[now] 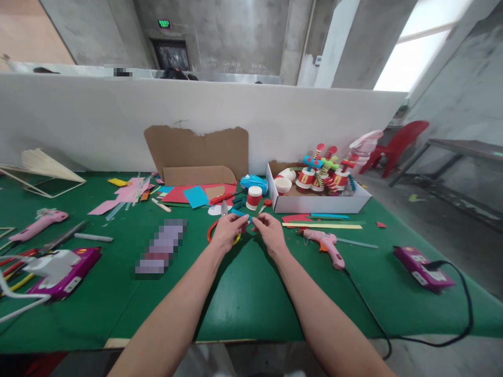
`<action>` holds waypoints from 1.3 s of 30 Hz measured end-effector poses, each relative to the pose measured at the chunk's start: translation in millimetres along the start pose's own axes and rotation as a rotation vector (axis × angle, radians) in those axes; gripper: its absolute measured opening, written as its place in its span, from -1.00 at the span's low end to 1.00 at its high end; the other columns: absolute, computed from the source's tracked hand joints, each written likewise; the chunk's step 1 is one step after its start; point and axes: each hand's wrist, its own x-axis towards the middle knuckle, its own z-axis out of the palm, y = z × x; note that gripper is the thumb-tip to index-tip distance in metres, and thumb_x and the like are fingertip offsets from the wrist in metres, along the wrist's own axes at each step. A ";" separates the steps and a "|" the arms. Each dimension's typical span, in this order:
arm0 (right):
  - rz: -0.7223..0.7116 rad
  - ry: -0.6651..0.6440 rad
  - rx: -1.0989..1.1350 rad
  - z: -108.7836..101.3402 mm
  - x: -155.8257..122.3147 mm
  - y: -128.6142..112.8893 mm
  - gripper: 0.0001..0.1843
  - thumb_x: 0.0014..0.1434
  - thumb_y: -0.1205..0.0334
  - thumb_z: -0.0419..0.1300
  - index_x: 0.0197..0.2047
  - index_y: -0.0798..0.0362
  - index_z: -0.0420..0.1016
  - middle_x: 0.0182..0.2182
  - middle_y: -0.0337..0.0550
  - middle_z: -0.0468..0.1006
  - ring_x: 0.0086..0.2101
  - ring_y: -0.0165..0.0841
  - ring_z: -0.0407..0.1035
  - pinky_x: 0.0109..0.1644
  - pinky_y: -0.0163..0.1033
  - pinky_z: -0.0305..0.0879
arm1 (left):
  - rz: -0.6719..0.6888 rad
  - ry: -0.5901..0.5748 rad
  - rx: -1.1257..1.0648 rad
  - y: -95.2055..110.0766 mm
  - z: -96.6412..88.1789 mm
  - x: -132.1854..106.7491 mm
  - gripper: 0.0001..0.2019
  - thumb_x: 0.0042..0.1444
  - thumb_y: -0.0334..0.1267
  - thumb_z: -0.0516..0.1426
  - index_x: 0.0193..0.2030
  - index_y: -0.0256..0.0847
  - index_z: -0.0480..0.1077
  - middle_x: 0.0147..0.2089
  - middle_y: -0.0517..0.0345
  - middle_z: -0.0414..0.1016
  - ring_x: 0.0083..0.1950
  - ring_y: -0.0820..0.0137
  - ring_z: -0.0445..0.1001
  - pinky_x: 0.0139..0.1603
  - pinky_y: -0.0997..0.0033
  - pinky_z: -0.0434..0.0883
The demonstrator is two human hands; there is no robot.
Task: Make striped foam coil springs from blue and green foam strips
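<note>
A small blue paper strip [239,213] is stretched between my two hands, just above the table. My left hand [230,231] pinches its left part, and my right hand [271,234] pinches the right end, partly hiding it. Under and beside my left hand lies a pair of scissors [224,208] with orange and yellow handles. Beyond my fingers stands a red and white paper cup [254,198]. A small red round piece [268,202] is close to the cup. To the right of my right hand rests a pink glue gun [328,246].
A white box [322,204] at the back right holds several decorated cups. Red and blue paper sheets [195,197] lie at the back, before brown cardboard [200,149]. Purple power strips [422,268] sit at both sides, with cords. A blurred-out object [161,248] lies left.
</note>
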 end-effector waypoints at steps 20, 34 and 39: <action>-0.117 -0.047 -0.164 -0.5 -1.9 -5.1 -0.74 -0.14 0.04 0.27 -0.58 0.02 0.34 -0.69 -0.34 0.35 -0.60 -0.43 0.25 -0.45 -0.31 0.20 | -0.177 0.046 -0.277 16.1 -17.0 5.7 -0.93 -0.12 -0.43 0.26 -0.46 -0.35 0.44 -0.62 0.23 0.30 -0.60 0.61 0.25 -0.53 0.59 0.32; 0.218 0.087 0.395 -2.8 3.6 -0.3 -0.63 -0.36 0.15 0.44 -0.52 0.05 0.34 -0.63 -0.38 0.42 -0.57 -0.52 0.33 -0.35 -0.34 0.37 | -0.024 0.012 -0.016 11.3 -13.4 4.7 -0.68 -0.36 -0.24 0.38 -0.43 -0.30 0.45 -0.58 0.27 0.35 -0.57 0.60 0.27 -0.53 0.57 0.25; 0.159 0.054 0.352 2.9 0.5 2.8 -0.65 -0.33 0.14 0.42 -0.54 0.06 0.35 -0.64 -0.38 0.42 -0.56 -0.51 0.33 -0.35 -0.34 0.37 | 0.032 -0.118 0.148 1.8 3.9 -5.2 -0.67 -0.36 -0.17 0.38 -0.45 -0.31 0.45 -0.49 0.15 0.45 -0.52 0.55 0.32 -0.50 0.53 0.24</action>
